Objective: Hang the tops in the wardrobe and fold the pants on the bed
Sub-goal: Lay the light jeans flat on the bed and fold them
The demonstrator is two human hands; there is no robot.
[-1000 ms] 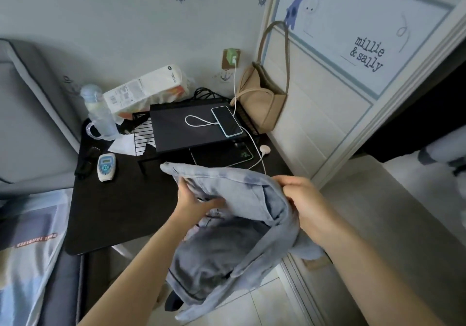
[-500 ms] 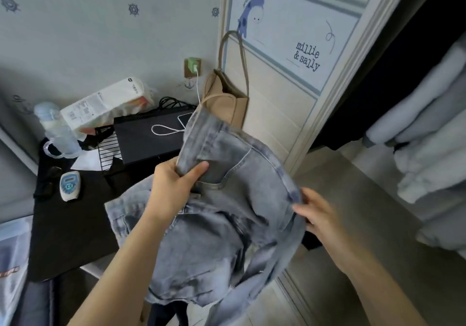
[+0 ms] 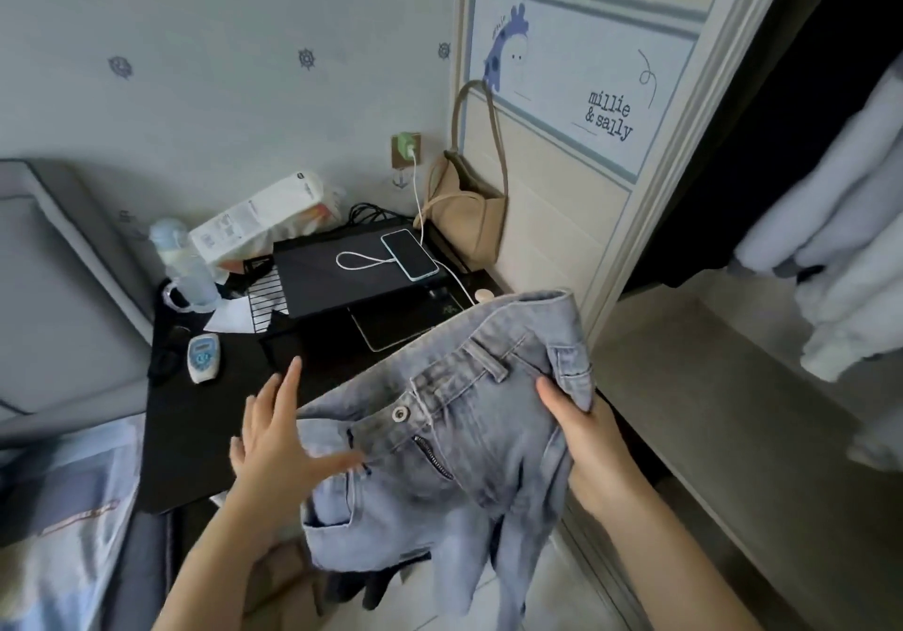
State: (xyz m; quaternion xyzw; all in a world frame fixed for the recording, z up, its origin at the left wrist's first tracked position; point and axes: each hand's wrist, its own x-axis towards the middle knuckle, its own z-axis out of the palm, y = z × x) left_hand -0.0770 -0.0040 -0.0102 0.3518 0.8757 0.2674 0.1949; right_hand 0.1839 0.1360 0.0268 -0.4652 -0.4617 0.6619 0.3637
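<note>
Here, the right hand (image 3: 581, 440) grips the waistband of a pair of light blue denim jeans (image 3: 454, 435), its fingers clamped round the fabric, so the jeans hang in the air above the floor with the metal button facing up. The left hand (image 3: 278, 440) has its fingers (image 3: 288, 381) spread apart and straight, thumb touching the jeans' open fly edge, beyond them a black bedside surface (image 3: 205, 449) carrying a white-edged phone (image 3: 408, 255).

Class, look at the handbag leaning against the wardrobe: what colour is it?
The handbag is tan-beige, seen clearly in the head view.
</note>
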